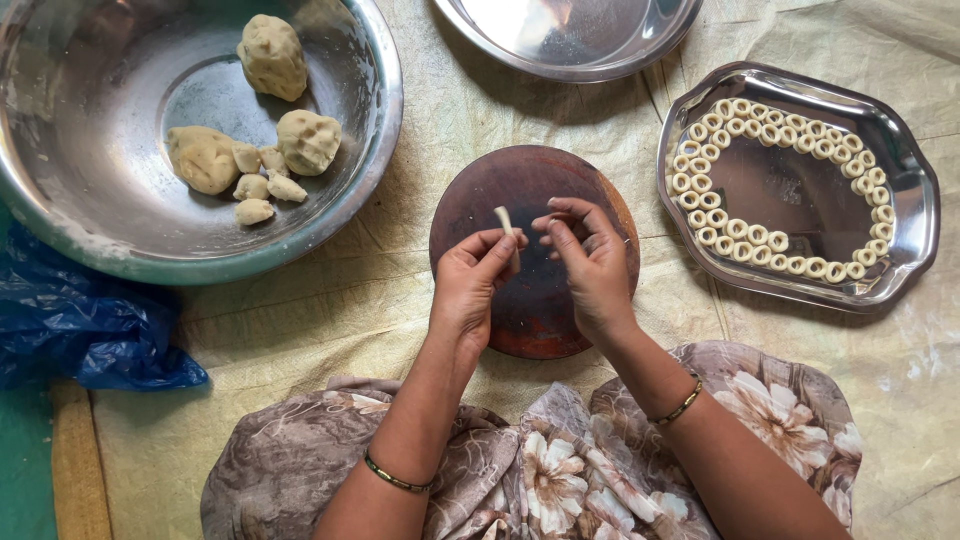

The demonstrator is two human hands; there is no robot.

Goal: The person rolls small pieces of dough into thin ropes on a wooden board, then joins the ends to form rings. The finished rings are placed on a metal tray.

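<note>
My left hand pinches a thin pale strip of dough between thumb and fingers, its free end sticking up. My right hand hovers right beside it with fingertips curled toward the strip; whether it touches the dough I cannot tell. Both hands are over a round dark brown wooden board lying on a cream sheet. To the right, a steel tray carries several small dough rings laid in a loop along its edge.
A large steel bowl at the upper left holds dough lumps and small pieces. An empty steel plate sits at the top. Blue plastic lies at the left, floral cloth covers my lap.
</note>
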